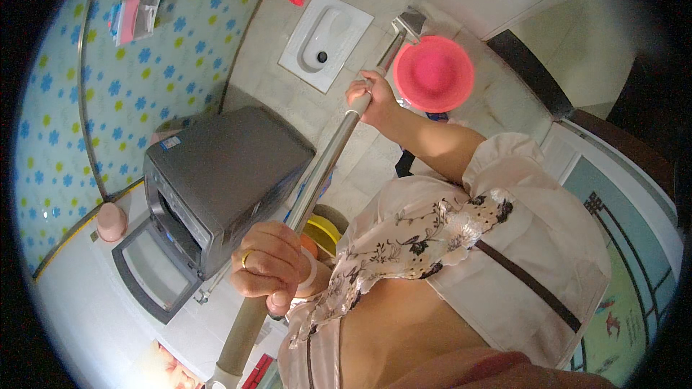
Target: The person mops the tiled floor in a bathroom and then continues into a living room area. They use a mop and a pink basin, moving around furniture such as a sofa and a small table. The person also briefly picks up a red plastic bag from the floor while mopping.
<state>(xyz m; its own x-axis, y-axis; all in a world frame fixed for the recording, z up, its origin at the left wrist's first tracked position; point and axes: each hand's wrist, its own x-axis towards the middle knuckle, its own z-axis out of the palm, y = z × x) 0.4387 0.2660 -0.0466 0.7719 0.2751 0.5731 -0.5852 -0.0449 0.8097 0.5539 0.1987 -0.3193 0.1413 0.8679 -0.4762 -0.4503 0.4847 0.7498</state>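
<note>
A long metal telescopic pole of a cleaning tool runs diagonally across the view. My left hand, wearing a gold ring, is wrapped around its thick grip near the bottom. Further along, my right hand holds the pole at a pale collar. At the far end, the small grey head with a white frame is at the floor, close to the upper edge of a pink plastic basin. To the left of the head, a white squat toilet is set in the tiled floor.
A dark grey front-loading washing machine with its door open stands at left. Beside my left wrist is a yellow basin. A flower-patterned wall carries a hanging pouch. A dark threshold and a patterned door lie right.
</note>
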